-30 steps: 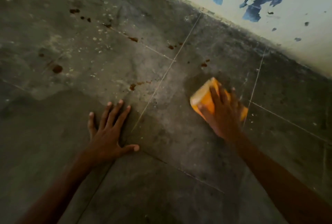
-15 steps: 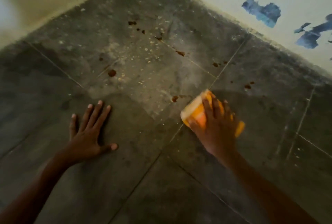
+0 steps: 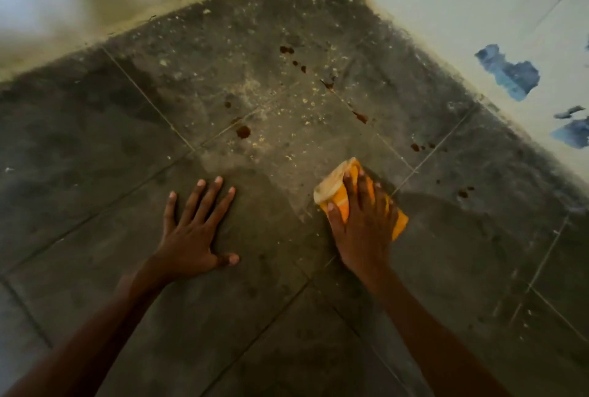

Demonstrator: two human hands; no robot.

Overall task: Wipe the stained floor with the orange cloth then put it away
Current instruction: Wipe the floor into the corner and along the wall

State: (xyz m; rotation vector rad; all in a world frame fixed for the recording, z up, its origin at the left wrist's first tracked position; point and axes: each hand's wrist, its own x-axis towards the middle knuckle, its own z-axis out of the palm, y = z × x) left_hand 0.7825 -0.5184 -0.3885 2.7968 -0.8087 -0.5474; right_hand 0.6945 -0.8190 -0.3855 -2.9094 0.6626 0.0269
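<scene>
A folded orange cloth lies flat on the grey tiled floor, its pale dirty end pointing up-left. My right hand presses down on it, fingers spread over the top and thumb on its near-left edge. My left hand rests flat on the floor to the left, fingers apart, holding nothing. Dark brown stains dot the tiles beyond the hands: a round spot, a cluster, a streak and drops. Pale crumbs are scattered among them.
Two pale walls meet in a corner at the top; the right wall has patches of peeling blue paint. A darker, damp-looking band of floor runs near my hands. More small spots lie near the right wall.
My right hand has slid the cloth leftward across the tile joint. The view has swung so the wall corner shows at the top. My left hand has stayed planted on the floor.
</scene>
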